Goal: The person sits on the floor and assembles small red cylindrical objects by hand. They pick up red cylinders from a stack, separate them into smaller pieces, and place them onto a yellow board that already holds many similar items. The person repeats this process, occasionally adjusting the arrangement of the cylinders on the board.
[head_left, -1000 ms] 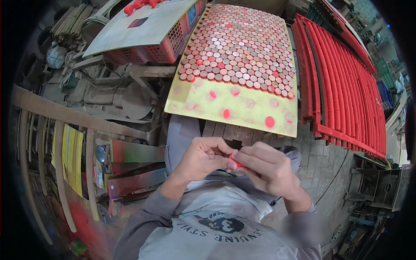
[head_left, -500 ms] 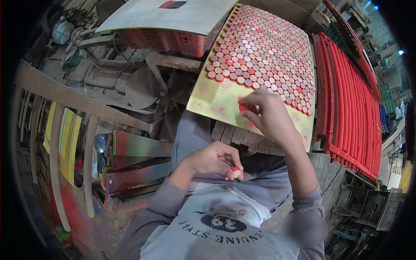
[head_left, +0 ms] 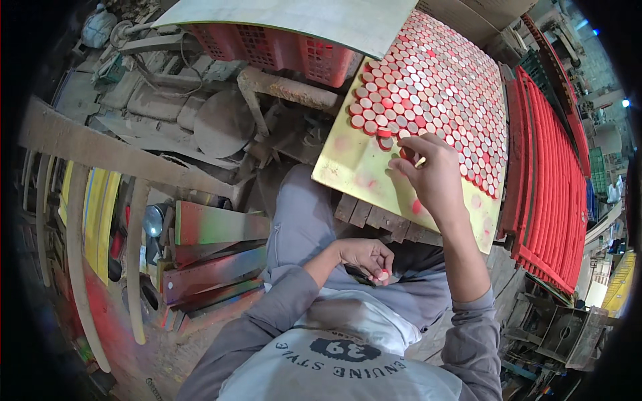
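Hanging low over the lap, the left hand [head_left: 366,258] comes in from a bent elbow, its grey sleeve pushed back from the wrist and its forearm slanting up toward the right. The fingers curl inward, and thumb and fingertips pinch a small pale-and-red disc [head_left: 382,275] (partly hidden by the fingers themselves). Grey trousers [head_left: 301,217] lie behind that hand, one knee raised beside the bench [head_left: 372,219], whose rough wooden slats show under the board.

The right hand reaches farther out. Its forearm rises steeply, the wrist bends to the left, and the right hand [head_left: 431,167] hovers over the near part of the yellow board [head_left: 348,160]. This grip is also drawn together: thumb and index finger pinch a red disc [head_left: 406,154] just off the front of the packed discs [head_left: 441,100]. The other fingers fold over from above.

Those discs, pale on top and red round the sides, fill the board's far portion in tight rows. At their near edge, beside the right fingertips, one red-sided disc [head_left: 384,132] sits slightly askew. Red rods [head_left: 548,187] stand ranked to the right; at the far left, a pale panel [head_left: 287,17] covers a red crate [head_left: 321,59].
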Available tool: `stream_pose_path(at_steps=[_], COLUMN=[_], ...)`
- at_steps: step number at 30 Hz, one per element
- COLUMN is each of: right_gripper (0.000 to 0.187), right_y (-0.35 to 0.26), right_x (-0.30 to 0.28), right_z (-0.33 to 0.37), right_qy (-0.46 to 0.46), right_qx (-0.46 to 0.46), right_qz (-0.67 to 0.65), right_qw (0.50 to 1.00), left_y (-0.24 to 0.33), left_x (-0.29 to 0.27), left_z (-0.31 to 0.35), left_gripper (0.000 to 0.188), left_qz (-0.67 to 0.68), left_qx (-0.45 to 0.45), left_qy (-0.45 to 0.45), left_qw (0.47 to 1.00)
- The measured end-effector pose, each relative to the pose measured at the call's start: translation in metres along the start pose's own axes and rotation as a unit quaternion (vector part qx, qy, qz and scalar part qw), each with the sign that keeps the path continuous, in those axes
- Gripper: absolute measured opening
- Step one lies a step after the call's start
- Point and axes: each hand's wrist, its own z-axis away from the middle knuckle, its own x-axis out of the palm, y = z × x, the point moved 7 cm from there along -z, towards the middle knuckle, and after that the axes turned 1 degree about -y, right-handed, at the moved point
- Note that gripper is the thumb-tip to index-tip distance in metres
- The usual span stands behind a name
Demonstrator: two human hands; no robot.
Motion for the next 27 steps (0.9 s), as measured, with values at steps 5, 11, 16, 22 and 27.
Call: stream_pose_path(at_steps=[5, 11, 16, 22, 27], right_gripper=[0.029, 0.028, 0.022, 0.019, 0.023], right_y=[-0.006, -0.002, -0.001, 0.014, 0.019], right_x=[0.002, 0.017, 0.010, 0.006, 0.018], right_z=[-0.007, -0.030, -0.025, 0.020, 0.016], right_qy=[0.038, 0.052, 0.106, 0.057, 0.097], right_qx=[-0.027, 0.009, -0.011, 0.076, 0.054], right_qz=[-0.002, 0.078, -0.009, -0.094, -0.072], right_qw=[0.999, 0.996, 0.994, 0.991, 0.991], left_y=[-0.003, -0.003, -0.003, -0.005, -0.007], left_x=[0.002, 0.004, 0.001, 0.002, 0.005], left_z=[-0.012, -0.018, -0.012, -0.009, -0.013], left_gripper=[0.020, 0.019, 0.022, 0.023, 0.023], left_qz=[-0.040, -0.047, -0.045, -0.044, -0.059], left_qx=[-0.029, -0.043, -0.045, -0.043, -0.070], left_qy=[-0.013, -0.023, -0.017, -0.028, -0.025], left_qw=[0.999, 0.998, 0.998, 0.998, 0.995])
